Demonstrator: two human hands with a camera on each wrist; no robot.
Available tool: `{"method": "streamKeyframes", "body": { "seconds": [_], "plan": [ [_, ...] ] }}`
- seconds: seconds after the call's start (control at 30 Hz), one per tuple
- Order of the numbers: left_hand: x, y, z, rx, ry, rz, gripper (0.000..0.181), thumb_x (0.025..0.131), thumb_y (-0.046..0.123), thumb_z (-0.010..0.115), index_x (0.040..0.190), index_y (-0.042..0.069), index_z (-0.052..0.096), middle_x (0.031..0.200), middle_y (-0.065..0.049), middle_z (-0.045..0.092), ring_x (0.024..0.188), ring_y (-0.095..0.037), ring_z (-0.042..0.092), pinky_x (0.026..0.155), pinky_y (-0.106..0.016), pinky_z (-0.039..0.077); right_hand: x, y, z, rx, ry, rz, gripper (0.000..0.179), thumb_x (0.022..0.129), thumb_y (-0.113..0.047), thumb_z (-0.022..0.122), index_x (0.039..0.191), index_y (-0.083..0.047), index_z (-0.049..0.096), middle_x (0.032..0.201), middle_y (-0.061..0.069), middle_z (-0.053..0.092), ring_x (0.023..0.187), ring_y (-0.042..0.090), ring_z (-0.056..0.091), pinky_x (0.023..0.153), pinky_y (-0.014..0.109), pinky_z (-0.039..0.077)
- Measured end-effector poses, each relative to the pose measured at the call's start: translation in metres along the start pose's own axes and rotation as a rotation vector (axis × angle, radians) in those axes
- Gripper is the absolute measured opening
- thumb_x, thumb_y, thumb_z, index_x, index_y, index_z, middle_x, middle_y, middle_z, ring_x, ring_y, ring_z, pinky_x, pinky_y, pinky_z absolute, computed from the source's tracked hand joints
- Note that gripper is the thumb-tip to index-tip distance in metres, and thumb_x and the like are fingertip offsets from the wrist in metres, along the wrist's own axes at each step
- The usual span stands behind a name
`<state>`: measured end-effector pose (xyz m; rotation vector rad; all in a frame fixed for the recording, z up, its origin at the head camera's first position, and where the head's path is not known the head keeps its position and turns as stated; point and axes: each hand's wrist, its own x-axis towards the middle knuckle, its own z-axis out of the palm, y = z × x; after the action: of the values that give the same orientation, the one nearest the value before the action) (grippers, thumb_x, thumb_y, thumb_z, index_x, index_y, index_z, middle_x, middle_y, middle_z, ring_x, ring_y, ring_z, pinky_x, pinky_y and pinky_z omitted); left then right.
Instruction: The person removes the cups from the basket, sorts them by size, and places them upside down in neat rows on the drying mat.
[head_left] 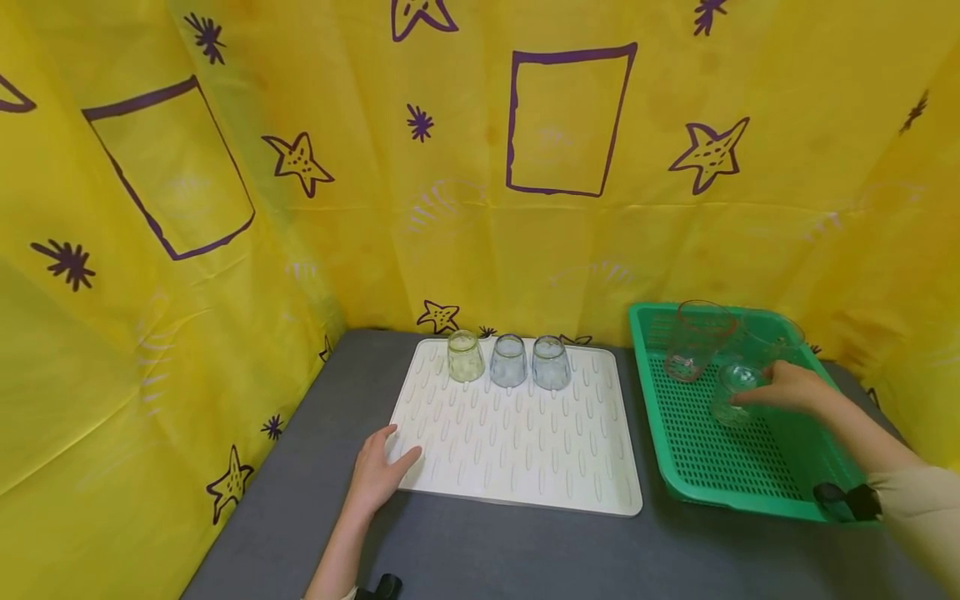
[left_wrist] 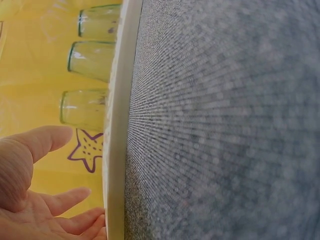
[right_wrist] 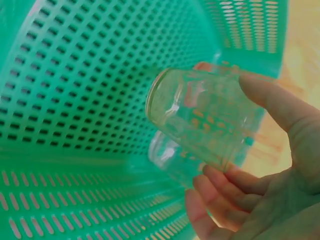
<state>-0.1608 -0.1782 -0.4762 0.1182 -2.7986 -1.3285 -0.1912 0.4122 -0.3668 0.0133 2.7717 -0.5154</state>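
Observation:
My right hand (head_left: 797,388) grips a clear glass (head_left: 730,407) inside the green basket (head_left: 651,417). In the right wrist view the thumb and fingers hold the glass (right_wrist: 192,112) near one end, and it is tilted. Behind it in the basket stand a pink-tinted glass (head_left: 686,358) and another clear glass (head_left: 750,333). My left hand (head_left: 377,471) is at the near left edge of the white ridged mat (head_left: 517,450), its fingers spread and holding nothing. At the mat's back a greenish glass (head_left: 465,358) and two bluish glasses (head_left: 508,362) stand in a row.
The grey table (head_left: 510,550) carries the mat on the left and the basket on the right, with a narrow gap between. A yellow curtain (head_left: 450,250) with purple drawings hangs behind and along the left side.

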Motion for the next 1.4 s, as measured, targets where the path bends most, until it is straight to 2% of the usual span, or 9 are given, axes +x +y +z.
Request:
{"method": "streamKeyframes", "body": {
  "seconds": [0.27, 0.43, 0.73, 0.97, 1.07, 1.17, 1.3, 1.4],
  "plan": [
    [0.001, -0.002, 0.001, 0.009, 0.003, 0.007, 0.065, 0.089, 0.026, 0.070, 0.136, -0.011, 0.044, 0.138, -0.034, 0.041, 0.130, -0.050, 0.037, 0.104, -0.060, 0.031, -0.018, -0.014, 0.001, 0.034, 0.135, -0.038, 0.097, 0.087, -0.054, 0.066, 0.132, 0.026, 0.034, 0.128, 0.049, 0.037, 0.105, 0.062, 0.045, 0.072, 0.055, 0.048],
    [0.002, -0.003, 0.000, 0.011, -0.005, 0.007, 0.066, 0.089, 0.027, 0.069, 0.137, -0.011, 0.044, 0.139, -0.034, 0.041, 0.130, -0.049, 0.036, 0.105, -0.060, 0.030, -0.033, -0.027, 0.005, 0.079, 0.236, -0.053, 0.093, 0.088, -0.054, 0.065, 0.136, 0.019, 0.035, 0.130, 0.042, 0.041, 0.103, 0.053, 0.052, 0.068, 0.050, 0.049],
    [0.000, -0.001, -0.003, -0.018, -0.012, -0.014, 0.068, 0.090, 0.031, 0.068, 0.140, -0.007, 0.042, 0.142, -0.032, 0.039, 0.133, -0.048, 0.034, 0.106, -0.060, 0.028, -0.056, -0.053, 0.021, 0.302, 0.368, -0.043, 0.092, 0.089, -0.051, 0.065, 0.147, 0.007, 0.025, 0.141, 0.034, 0.036, 0.116, 0.050, 0.043, 0.076, 0.057, 0.044],
    [-0.002, 0.008, 0.000, -0.030, 0.037, 0.025, 0.063, 0.089, 0.029, 0.070, 0.139, -0.003, 0.047, 0.140, -0.029, 0.043, 0.132, -0.046, 0.037, 0.106, -0.059, 0.029, -0.064, -0.075, 0.037, 0.468, 0.423, -0.053, 0.086, 0.090, -0.049, 0.065, 0.152, -0.005, 0.024, 0.142, 0.025, 0.038, 0.119, 0.041, 0.041, 0.079, 0.055, 0.041],
    [-0.005, 0.013, 0.003, -0.085, 0.053, 0.044, 0.059, 0.089, 0.027, 0.070, 0.138, 0.000, 0.049, 0.140, -0.025, 0.046, 0.130, -0.043, 0.041, 0.104, -0.057, 0.034, -0.065, -0.085, 0.044, 0.524, 0.431, -0.083, 0.081, 0.091, -0.045, 0.066, 0.151, -0.006, 0.027, 0.143, 0.021, 0.038, 0.117, 0.030, 0.042, 0.079, 0.051, 0.042],
    [-0.008, 0.023, 0.006, -0.200, 0.048, 0.067, 0.054, 0.090, 0.023, 0.071, 0.136, 0.002, 0.052, 0.139, -0.020, 0.049, 0.127, -0.039, 0.047, 0.102, -0.053, 0.039, -0.066, -0.098, 0.050, 0.558, 0.422, -0.111, 0.078, 0.091, -0.043, 0.067, 0.150, -0.008, 0.029, 0.141, 0.018, 0.040, 0.114, 0.026, 0.042, 0.078, 0.046, 0.043],
    [-0.014, 0.043, 0.009, -0.365, 0.023, 0.120, 0.049, 0.089, 0.019, 0.072, 0.134, 0.007, 0.055, 0.137, -0.013, 0.054, 0.123, -0.033, 0.054, 0.101, -0.049, 0.042, -0.066, -0.118, 0.058, 0.591, 0.389, -0.163, 0.076, 0.091, -0.040, 0.067, 0.149, -0.010, 0.030, 0.140, 0.015, 0.042, 0.117, 0.028, 0.043, 0.080, 0.044, 0.044],
    [-0.020, 0.058, 0.012, -0.436, -0.006, 0.188, 0.048, 0.088, 0.017, 0.073, 0.133, 0.008, 0.057, 0.133, -0.010, 0.057, 0.120, -0.030, 0.056, 0.100, -0.051, 0.043, -0.065, -0.133, 0.065, 0.623, 0.363, -0.204, 0.074, 0.090, -0.038, 0.069, 0.149, -0.013, 0.032, 0.140, 0.013, 0.043, 0.118, 0.027, 0.044, 0.083, 0.045, 0.045]
  ]
}}
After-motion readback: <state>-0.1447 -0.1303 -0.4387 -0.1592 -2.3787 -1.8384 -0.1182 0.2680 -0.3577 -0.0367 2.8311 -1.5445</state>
